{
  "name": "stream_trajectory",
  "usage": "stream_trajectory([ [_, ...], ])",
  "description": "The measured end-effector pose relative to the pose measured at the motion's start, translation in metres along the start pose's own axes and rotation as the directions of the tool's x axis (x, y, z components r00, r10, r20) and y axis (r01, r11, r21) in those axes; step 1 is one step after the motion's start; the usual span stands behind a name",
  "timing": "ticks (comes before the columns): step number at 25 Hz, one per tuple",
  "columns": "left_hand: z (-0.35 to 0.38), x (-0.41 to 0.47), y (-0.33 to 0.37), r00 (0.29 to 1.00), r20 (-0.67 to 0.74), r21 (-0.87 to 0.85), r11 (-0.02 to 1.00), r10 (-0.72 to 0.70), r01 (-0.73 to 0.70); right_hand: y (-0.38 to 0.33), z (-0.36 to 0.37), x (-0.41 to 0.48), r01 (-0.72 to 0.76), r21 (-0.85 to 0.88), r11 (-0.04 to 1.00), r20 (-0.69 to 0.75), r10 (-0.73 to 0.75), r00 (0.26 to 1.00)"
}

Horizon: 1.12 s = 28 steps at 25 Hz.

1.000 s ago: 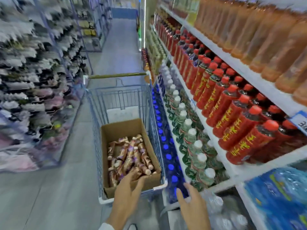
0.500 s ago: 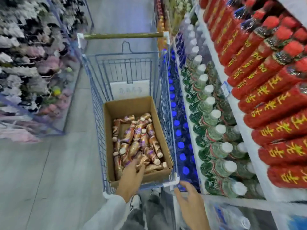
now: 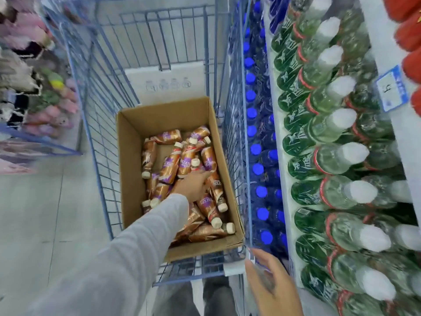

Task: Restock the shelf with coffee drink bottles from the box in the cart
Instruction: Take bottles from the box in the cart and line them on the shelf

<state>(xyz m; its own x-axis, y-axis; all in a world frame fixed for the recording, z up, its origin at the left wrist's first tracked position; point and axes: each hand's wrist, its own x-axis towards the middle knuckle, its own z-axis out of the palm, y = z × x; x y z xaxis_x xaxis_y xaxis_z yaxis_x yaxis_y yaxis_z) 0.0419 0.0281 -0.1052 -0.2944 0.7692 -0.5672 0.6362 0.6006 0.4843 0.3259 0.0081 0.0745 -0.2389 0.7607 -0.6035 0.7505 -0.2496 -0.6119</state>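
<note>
Standing at the near end of the cart (image 3: 98, 115), we have a blurred rack of pink and pale soft goods (image 3: 34, 99) off its left side. Inside the blue wire cart, an open cardboard box (image 3: 129, 190) sits in the near right corner, against the right wall. Coffee drink bottles (image 3: 169, 166) lie jumbled on their sides in it, brown-labelled with cream caps, heaped toward the box's near edge and right wall. Our left hand (image 3: 193, 185), in a grey sleeve (image 3: 136, 236), lies on the heap with fingers stretched flat, curled round no bottle. Our right hand (image 3: 271, 286) hangs with fingers loose and spread just beside the cart's near right corner; whether it touches the wire we cannot tell. Right of the cart, the shelf (image 3: 279, 137) carries blue-capped bottles (image 3: 257, 169) low down, then green bottles with white caps (image 3: 330, 156), a price tag (image 3: 391, 90) on the next shelf edge, and red bottles (image 3: 407, 35) at the top right.
</note>
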Motion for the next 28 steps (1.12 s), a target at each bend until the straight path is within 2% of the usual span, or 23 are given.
stream_trajectory([
  [2,0.019,0.033,-0.021,0.993,0.074,0.172,0.98,0.089,-0.1,0.007,0.011,0.007,0.022,-0.017,1.0,-0.094,-0.023,0.995],
  [4,0.029,0.051,-0.034,0.981,0.081,0.279,0.941,0.178,-0.194,0.009,0.02,0.012,0.052,-0.019,0.998,-0.128,-0.054,0.99],
  [7,0.045,0.07,-0.044,0.948,0.112,0.3,0.9,0.297,-0.317,0.015,0.038,0.015,-0.015,0.02,1.0,-0.097,0.017,0.995],
  [10,0.05,0.078,-0.053,0.916,0.127,0.296,0.867,0.38,-0.401,0.012,0.053,0.01,-0.012,-0.043,0.999,-0.058,0.009,0.998],
  [14,0.048,0.079,-0.061,0.859,0.15,0.403,0.763,0.489,-0.505,0.005,0.067,0.005,-0.016,-0.122,0.992,-0.022,0.013,1.0],
  [16,0.041,0.07,-0.061,0.833,0.098,0.416,0.738,0.544,-0.531,0.002,0.066,0.005,-0.024,-0.129,0.991,-0.011,0.023,1.0],
  [17,0.036,0.062,-0.06,0.836,0.053,0.369,0.767,0.546,-0.524,0.001,0.064,0.005,-0.053,-0.076,0.996,0.004,0.053,0.999],
  [18,0.029,0.051,-0.056,0.856,-0.002,0.274,0.823,0.517,-0.497,0.001,0.062,0.005,-0.086,-0.023,0.996,0.022,0.086,0.996],
  [20,0.012,0.019,-0.046,0.923,-0.134,-0.008,0.931,0.36,-0.364,-0.01,0.054,0.007,-0.158,0.036,0.987,0.096,0.154,0.983],
  [22,-0.004,-0.018,-0.036,0.957,-0.258,-0.295,0.932,0.134,-0.21,-0.025,0.05,0.013,-0.243,0.097,0.965,0.187,0.222,0.957],
  [23,-0.01,-0.037,-0.032,0.958,-0.287,-0.438,0.888,0.008,-0.139,-0.03,0.051,0.017,-0.276,0.124,0.953,0.228,0.243,0.943],
  [25,-0.02,-0.078,-0.03,0.944,-0.25,-0.7,0.714,-0.215,-0.023,-0.039,0.058,0.029,-0.35,0.199,0.915,0.281,0.288,0.915],
  [27,-0.028,-0.118,-0.03,0.912,-0.204,-0.854,0.521,-0.357,0.012,-0.046,0.077,0.044,-0.484,0.316,0.816,0.341,0.378,0.861],
  [28,-0.031,-0.138,-0.031,0.892,-0.201,-0.889,0.458,-0.405,0.008,-0.048,0.09,0.055,-0.565,0.353,0.746,0.377,0.439,0.815],
])
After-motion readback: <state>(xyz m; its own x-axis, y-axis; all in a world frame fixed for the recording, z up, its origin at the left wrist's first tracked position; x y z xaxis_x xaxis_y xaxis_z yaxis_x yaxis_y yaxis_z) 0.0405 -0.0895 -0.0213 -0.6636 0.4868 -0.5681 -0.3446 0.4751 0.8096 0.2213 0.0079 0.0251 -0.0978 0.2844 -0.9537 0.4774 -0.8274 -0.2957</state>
